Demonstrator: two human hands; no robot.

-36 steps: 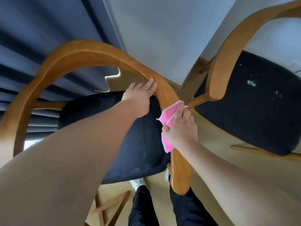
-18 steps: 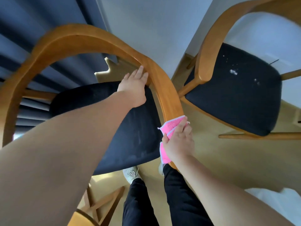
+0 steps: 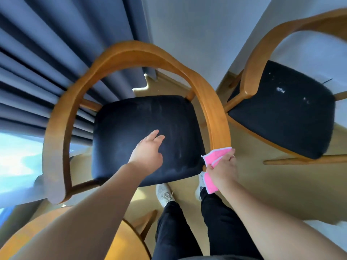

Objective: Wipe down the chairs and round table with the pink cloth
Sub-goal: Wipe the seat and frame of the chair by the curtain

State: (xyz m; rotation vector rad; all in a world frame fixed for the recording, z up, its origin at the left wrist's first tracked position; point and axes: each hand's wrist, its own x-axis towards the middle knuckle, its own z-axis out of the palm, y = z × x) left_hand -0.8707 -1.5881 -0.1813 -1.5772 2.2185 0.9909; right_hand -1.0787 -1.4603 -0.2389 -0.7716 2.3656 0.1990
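My right hand [image 3: 223, 170] holds the pink cloth [image 3: 216, 156]. My thumb and fingers are curled on it and pinch it tight. The top of the cloth sits at the end of the chair [image 3: 131, 51] arm, the wood arm on my right side, and it touches the wood there. The rest of the cloth hangs down under my hand. There is a ring [image 3: 233, 156] on one finger of that hand.

My left hand [image 3: 146, 152] holds nothing. Its fingers are loose and a bit apart, and they reach out over the dark seat [image 3: 131, 119]. I cannot tell if the fingers touch the seat or are just above it.

The chair has a round wood back that bends all the way around the seat. The seat has pale smudges on it.

The other chair [image 3: 281, 117] is just beside it, on my right. It has a dark seat too, with small white bits [image 3: 280, 90] on it.

The round table [image 3: 125, 243] is at the bottom left, under my left arm. I see only a bit of its yellow top.

Blue curtains [image 3: 47, 53] hang behind the chair, next to a white wall [image 3: 197, 25]. My shoes [image 3: 165, 194] stand on the tan floor [image 3: 281, 184], near the front of the seat.
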